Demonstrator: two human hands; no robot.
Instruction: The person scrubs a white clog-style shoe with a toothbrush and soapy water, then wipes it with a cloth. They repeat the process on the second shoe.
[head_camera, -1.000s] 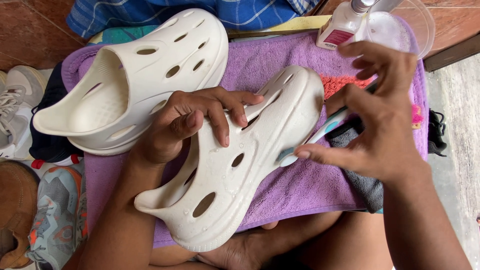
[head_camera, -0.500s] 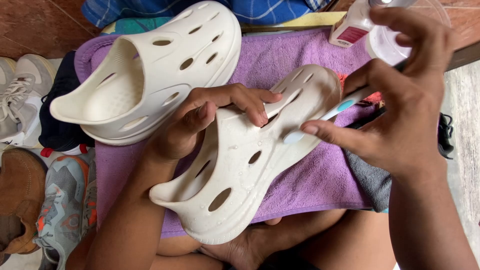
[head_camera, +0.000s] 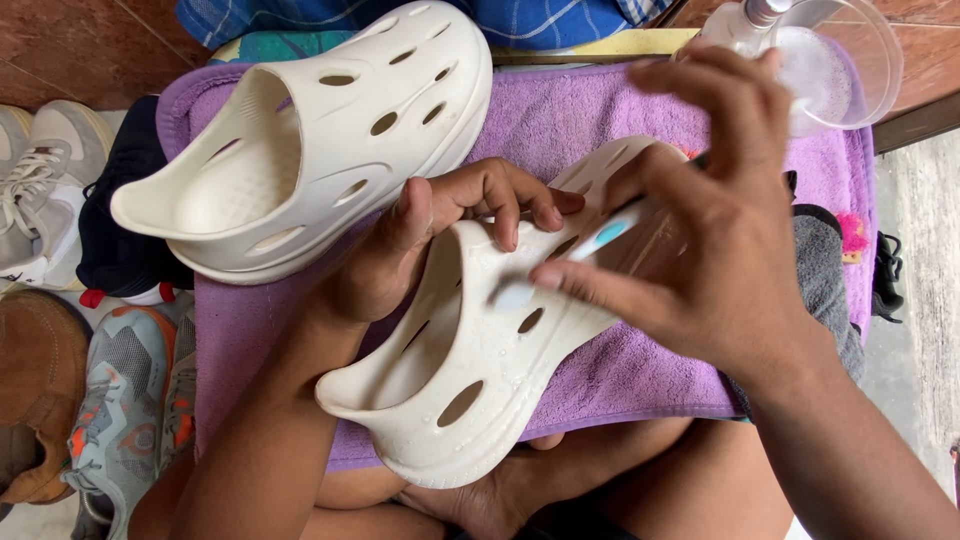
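A purple terry towel (head_camera: 640, 120), nubby and soft, spreads across the middle of the frame from upper left to right. On its upper left part lies a cream foam clog (head_camera: 320, 150), thick-soled, smooth and rounded, pierced with oval vents, its opening turned toward the left edge. A second cream clog (head_camera: 470, 370) of the same moulded shape sits in the centre and lower centre, tilted, its matte surface beaded with small water drops. The left hand (head_camera: 440, 235) grasps this clog at its upper rim, thumb inside the opening and fingers curled over the outside. The right hand (head_camera: 700, 240), right of centre, pinches a toothbrush (head_camera: 590, 245) with a translucent handle and a light blue grip; its blurred head touches the clog's side wall. At the upper right corner stands a clear round plastic bowl (head_camera: 850, 70). Along the left edge lie worn shoes: a grey laced sneaker (head_camera: 40, 190), a brown leather shoe (head_camera: 35, 390) and a grey-orange mesh trainer (head_camera: 125, 410).
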